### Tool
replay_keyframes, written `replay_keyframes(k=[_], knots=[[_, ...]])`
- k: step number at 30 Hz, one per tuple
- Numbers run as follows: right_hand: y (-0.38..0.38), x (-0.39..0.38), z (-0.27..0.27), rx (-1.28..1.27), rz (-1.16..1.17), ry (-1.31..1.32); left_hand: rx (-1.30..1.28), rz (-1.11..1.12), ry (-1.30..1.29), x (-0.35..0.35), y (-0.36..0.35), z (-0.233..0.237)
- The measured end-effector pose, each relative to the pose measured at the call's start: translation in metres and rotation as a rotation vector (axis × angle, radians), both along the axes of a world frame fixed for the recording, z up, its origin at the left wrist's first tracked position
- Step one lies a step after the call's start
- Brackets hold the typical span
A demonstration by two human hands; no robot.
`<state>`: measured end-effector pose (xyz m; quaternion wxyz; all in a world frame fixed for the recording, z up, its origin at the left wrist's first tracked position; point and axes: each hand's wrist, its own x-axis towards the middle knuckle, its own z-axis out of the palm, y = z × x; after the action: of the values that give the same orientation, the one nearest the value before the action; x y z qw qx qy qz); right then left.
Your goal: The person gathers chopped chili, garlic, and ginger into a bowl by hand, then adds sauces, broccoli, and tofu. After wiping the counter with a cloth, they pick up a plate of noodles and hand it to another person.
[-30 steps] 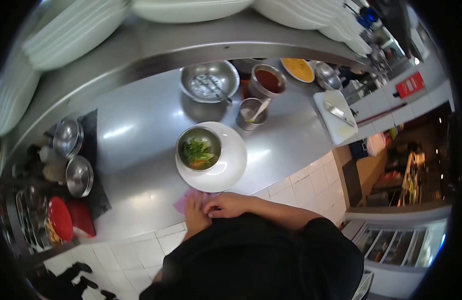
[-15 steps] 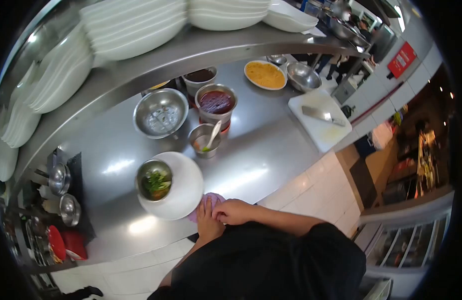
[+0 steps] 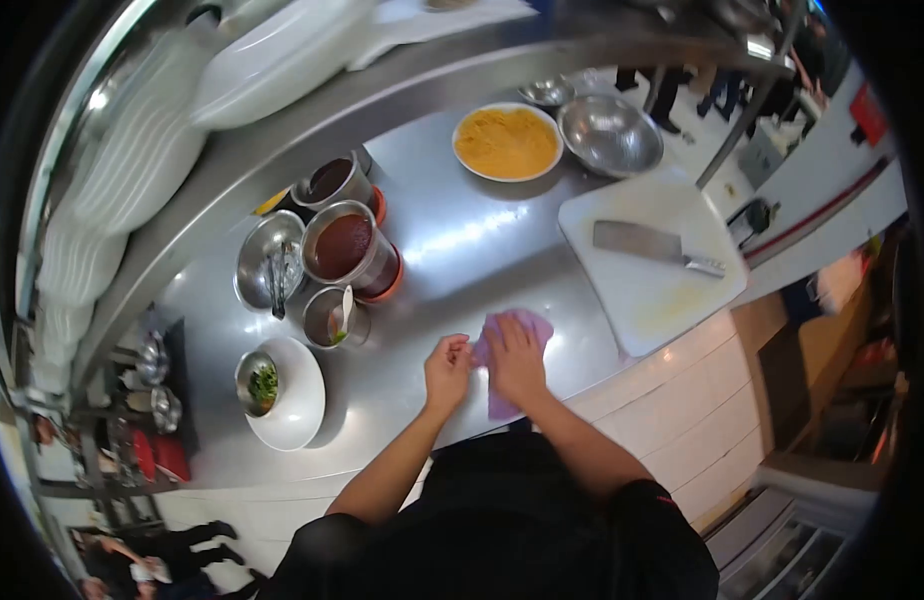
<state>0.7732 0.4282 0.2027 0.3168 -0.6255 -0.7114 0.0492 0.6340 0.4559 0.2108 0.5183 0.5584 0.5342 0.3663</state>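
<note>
My right hand [image 3: 519,358] is on a purple cloth [image 3: 535,325] spread on the steel counter, its fingers pressing and gripping the fabric. Just left of the cloth is my left hand [image 3: 448,376], holding nothing, with its fingers loosely curled and a little apart. Its fingertips come close to the cloth's edge. Farther left, a white plate [image 3: 304,400] carries a small steel bowl [image 3: 244,388] of chopped greens [image 3: 264,385].
A white cutting board [image 3: 647,315] with a cleaver [image 3: 637,240] lies right. Behind stand yellow crumbs [image 3: 507,143] in a dish, a steel bowl [image 3: 610,138], and pots of dark red [image 3: 344,247] and brown sauce [image 3: 330,182]. Stacked plates [image 3: 132,170] line the overhead shelf.
Both hands have moved right, away from the white plate, and the cloth has gone with my right hand. My left hand has come off the cloth. The view has turned to the right.
</note>
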Motion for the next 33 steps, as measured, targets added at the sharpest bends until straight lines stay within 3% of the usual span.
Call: replay_keyframes(k=[1, 4, 7, 9, 13, 17, 23, 33], knots=[[0.018, 0.009, -0.010, 0.032, -0.050, 0.005, 0.075, 0.042, -0.013, -0.001, 0.009, 0.001], [0.077, 0.041, -0.022, 0.124, -0.190, 0.027, -0.021, -0.019, 0.265, 0.000, 0.034, 0.019], [0.114, 0.066, -0.025, 0.144, -0.306, 0.061, -0.032, -0.083, 0.384, -0.001, 0.059, 0.008], [0.127, 0.073, -0.024, 0.109, -0.303, 0.106, 0.119, -0.105, 0.292, 0.021, 0.083, 0.023], [0.115, 0.071, -0.025, 0.148, -0.288, 0.147, -0.288, -0.122, -0.185, 0.077, 0.179, 0.025], [0.046, 0.065, -0.012, 0.056, -0.225, 0.218, -0.459, -0.054, -0.353, 0.139, 0.243, 0.009], [-0.019, 0.092, -0.002, -0.115, -0.330, 0.216, -0.510, -0.077, -0.604, 0.188, 0.268, -0.019], [-0.020, 0.094, -0.006, -0.036, -0.316, 0.288, -0.371, 0.119, -0.836, 0.202, 0.277, -0.033]])
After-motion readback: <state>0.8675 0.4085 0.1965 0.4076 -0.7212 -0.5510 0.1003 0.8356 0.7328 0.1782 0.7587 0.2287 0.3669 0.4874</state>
